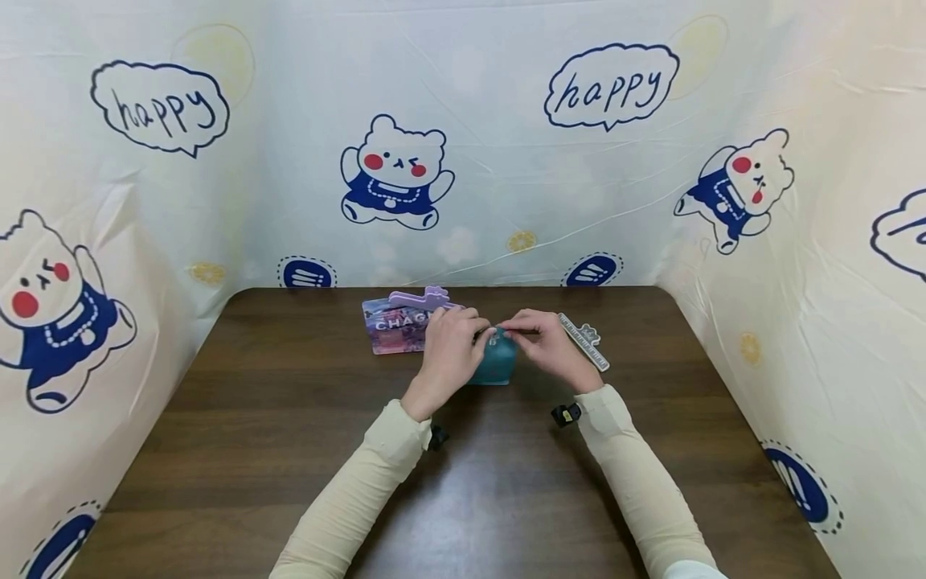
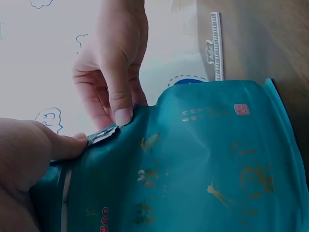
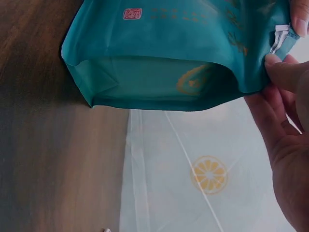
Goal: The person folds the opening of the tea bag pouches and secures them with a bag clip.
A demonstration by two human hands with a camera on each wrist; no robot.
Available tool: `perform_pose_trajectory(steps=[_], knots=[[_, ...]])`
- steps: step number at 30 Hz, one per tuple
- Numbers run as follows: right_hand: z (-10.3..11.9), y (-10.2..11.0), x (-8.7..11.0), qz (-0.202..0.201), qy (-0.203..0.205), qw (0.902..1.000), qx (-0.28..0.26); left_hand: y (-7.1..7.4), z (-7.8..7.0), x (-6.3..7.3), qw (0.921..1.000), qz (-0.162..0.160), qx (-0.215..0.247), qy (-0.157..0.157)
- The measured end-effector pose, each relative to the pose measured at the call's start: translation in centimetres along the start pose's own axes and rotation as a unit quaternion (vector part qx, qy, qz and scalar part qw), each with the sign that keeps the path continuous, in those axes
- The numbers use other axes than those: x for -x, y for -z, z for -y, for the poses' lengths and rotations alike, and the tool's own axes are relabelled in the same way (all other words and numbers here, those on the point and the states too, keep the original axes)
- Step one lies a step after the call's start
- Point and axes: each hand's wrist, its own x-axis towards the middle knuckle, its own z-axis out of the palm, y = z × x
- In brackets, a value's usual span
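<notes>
A teal pouch point(image 1: 497, 362) with gold lettering stands upright on the table, its upper part between both hands. My left hand point(image 1: 450, 347) pinches the top edge on the left side. On the right side, the thumb and fingers of my right hand point(image 1: 544, 344) pinch the same edge. Between the two grips the left wrist view shows a short pale folded strip point(image 2: 102, 136) at the pouch's top. The side of the pouch point(image 3: 145, 84) bulges outward in the right wrist view. Part of the left hand is cut off in its own wrist view.
Behind the left hand lies a blue-pink printed bag point(image 1: 391, 328) marked "CHAG", with a purple clip point(image 1: 421, 301) along its top. To the right of the right hand is a white ridged clip point(image 1: 583, 341). A printed curtain point(image 1: 492, 161) surrounds the brown table point(image 1: 289, 450).
</notes>
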Motion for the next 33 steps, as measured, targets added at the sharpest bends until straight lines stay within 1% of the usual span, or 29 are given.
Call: perform_pose_trajectory(steps=[4,7,9,12,15,22,24,30,33], knots=[[-0.1,0.0,0.1,-0.002,-0.011,0.9999,-0.011,0.0,0.0,0.1,1.0,0.002,-0.002,0.001],[-0.3,0.2,0.2,0.012,-0.026,0.9994,-0.018,0.0,0.1,0.1,1.0,0.002,0.0,0.002],[-1.0,0.2,0.4,0.021,-0.033,0.9991,-0.019,0.0,0.0,0.1,1.0,0.002,0.001,0.001],[-2.4,0.0,0.6,0.023,-0.034,0.999,-0.014,0.0,0.0,0.1,1.0,0.001,0.006,0.001],[-3.6,-0.3,1.0,0.013,-0.025,0.9996,-0.006,0.0,-0.1,0.1,1.0,0.0,0.006,-0.002],[-4.0,-0.5,0.9,-0.012,0.004,0.9998,0.013,-0.1,-0.2,0.0,1.0,-0.001,0.007,-0.002],[-3.9,-0.6,0.9,-0.015,-0.001,0.9998,0.01,0.0,-0.2,0.0,1.0,-0.001,0.008,0.0],[-4.0,-0.8,1.3,-0.023,-0.034,0.999,-0.018,0.0,0.0,0.2,0.9999,0.002,0.012,0.004],[-4.1,-0.9,1.4,-0.03,-0.041,0.9986,-0.016,0.0,0.1,0.2,0.9999,0.001,0.015,0.004]])
